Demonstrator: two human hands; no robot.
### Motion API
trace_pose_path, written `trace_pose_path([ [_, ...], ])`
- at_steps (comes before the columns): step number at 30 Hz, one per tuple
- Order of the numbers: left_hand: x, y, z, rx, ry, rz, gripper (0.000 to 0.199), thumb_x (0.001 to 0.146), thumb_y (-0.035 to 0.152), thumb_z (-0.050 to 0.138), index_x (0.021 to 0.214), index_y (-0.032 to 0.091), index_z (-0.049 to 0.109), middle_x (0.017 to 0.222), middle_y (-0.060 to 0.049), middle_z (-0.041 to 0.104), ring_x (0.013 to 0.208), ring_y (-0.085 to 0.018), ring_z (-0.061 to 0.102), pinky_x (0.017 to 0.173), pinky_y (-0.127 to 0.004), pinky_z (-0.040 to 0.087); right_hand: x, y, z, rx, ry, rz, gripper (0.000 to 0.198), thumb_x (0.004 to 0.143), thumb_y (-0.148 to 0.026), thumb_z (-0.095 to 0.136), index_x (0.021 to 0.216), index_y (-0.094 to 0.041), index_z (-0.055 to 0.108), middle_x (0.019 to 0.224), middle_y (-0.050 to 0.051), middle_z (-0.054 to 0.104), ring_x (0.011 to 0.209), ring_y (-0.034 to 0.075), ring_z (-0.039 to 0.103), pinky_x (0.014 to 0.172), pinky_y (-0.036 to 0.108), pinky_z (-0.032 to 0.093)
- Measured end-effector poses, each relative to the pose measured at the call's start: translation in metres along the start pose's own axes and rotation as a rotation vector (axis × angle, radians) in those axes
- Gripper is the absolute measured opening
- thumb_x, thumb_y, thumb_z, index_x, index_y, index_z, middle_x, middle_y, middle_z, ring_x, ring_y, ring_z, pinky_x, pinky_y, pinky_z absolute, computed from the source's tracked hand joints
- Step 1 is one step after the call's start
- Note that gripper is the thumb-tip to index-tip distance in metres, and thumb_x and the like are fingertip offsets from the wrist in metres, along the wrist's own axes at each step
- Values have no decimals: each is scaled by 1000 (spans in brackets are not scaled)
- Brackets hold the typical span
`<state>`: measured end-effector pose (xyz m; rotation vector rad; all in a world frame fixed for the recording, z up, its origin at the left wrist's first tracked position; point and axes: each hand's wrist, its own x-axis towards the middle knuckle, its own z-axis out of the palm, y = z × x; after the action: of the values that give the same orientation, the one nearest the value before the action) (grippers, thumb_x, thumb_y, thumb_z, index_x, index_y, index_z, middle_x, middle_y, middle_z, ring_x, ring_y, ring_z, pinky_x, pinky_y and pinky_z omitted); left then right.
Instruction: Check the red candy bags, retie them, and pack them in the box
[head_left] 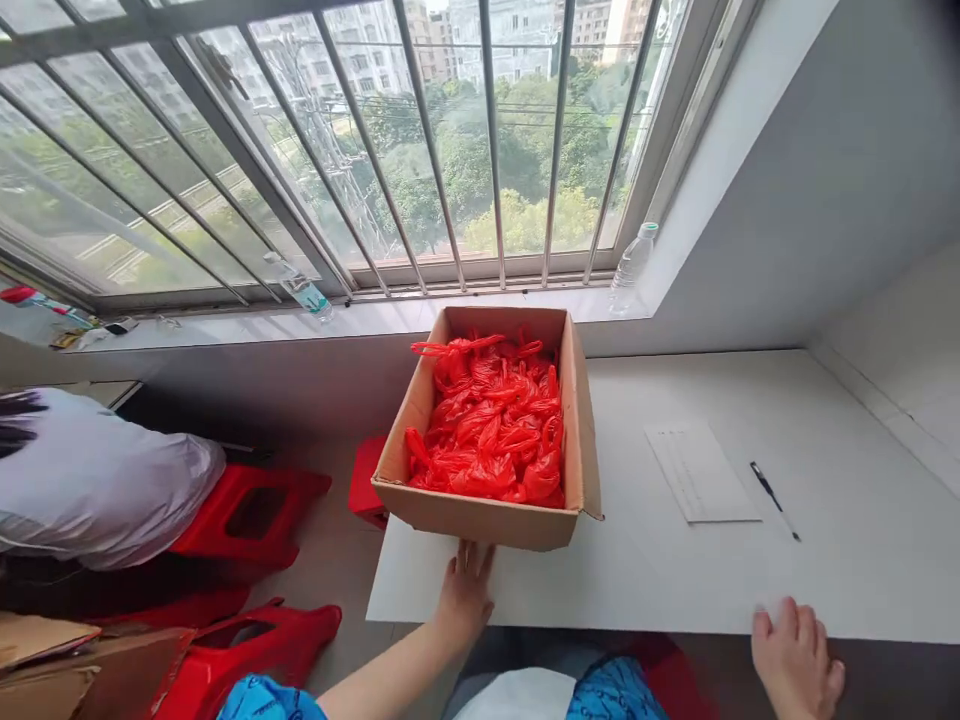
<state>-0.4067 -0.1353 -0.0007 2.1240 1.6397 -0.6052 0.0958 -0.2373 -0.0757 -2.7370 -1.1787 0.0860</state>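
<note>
A brown cardboard box [480, 515] stands on the left end of the white table, open at the top. Several knotted red plastic bags [491, 420] fill it; what they contain is hidden. My left hand [463, 592] lies low at the box's near side, fingers stretched forward, the tips at or just under its lower edge. Over at the right, my right hand [796, 650] rests on the table's front edge, empty, with fingers loosely bent. Beyond it lie a black-and-white pen [775, 500] and a sheet of paper [701, 472] with faint writing.
A barred window [465, 150] is behind the table [600, 590]. Plastic bottles [634, 265] stand on its sill. At the left, a person in a white top [105, 480] sits on a red stool [247, 515]. More red stools and cardboard [90, 665] are at lower left.
</note>
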Motion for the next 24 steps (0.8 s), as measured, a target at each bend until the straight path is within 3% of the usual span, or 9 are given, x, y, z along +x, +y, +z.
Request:
trace_pose_path([
  [2,6,2,-3,60,-85,-8,101,72,27,69,157,18,17,162,-20,18,149,-43,11,114,-55,28,-29,-16,12,63,54,49,84,83,-56,22,159,-23,6,156,22,35,143,37,34,104,70,25],
  [6,17,-4,-9,118,-174,54,105,70,30,72,157,20,15,161,-22,21,148,-45,16,108,-57,34,-50,-46,27,139,105,203,77,80,-60,26,154,-41,25,163,11,23,146,36,26,92,73,29],
  [8,21,-12,-11,139,-208,85,108,66,27,75,157,23,16,160,-21,24,147,-46,20,106,-59,36,-46,-53,28,142,84,255,78,83,-61,24,156,-33,27,163,14,21,148,35,23,96,72,30],
  [10,25,-19,-12,134,-231,109,111,62,25,78,156,26,19,160,-18,27,146,-45,23,106,-60,38,-37,-58,24,144,39,269,84,87,-62,20,159,-19,18,163,18,20,150,34,19,105,70,27],
  [14,35,-29,-5,127,-140,193,111,58,24,81,154,31,26,159,-13,32,145,-45,24,105,-60,40,-20,-75,-6,172,-110,294,88,89,-60,15,158,-5,12,163,23,11,152,35,11,110,67,24],
  [16,39,-31,-4,195,-65,253,112,56,23,83,154,28,29,157,-17,34,144,-49,26,102,-62,40,-26,-87,-21,230,-249,297,86,90,-56,18,156,0,17,163,27,7,146,42,27,105,65,34],
  [19,44,-32,-12,329,59,365,113,56,29,87,154,22,32,152,-27,38,137,-54,34,96,-59,44,-81,-100,-26,347,-305,279,72,92,-48,30,153,-11,35,159,19,30,138,34,44,106,46,42],
  [21,45,-31,-21,436,144,430,110,59,37,85,154,18,32,147,-32,42,130,-53,44,93,-53,47,-148,-105,-18,454,-334,273,56,94,-46,36,142,-21,52,144,11,56,132,25,52,105,34,42],
  [24,46,-24,-33,577,235,550,100,72,46,73,154,8,29,141,-39,44,120,-51,54,89,-51,48,-272,-113,-4,588,-352,360,37,94,-40,48,122,-27,68,124,5,70,117,23,63,97,30,47],
])
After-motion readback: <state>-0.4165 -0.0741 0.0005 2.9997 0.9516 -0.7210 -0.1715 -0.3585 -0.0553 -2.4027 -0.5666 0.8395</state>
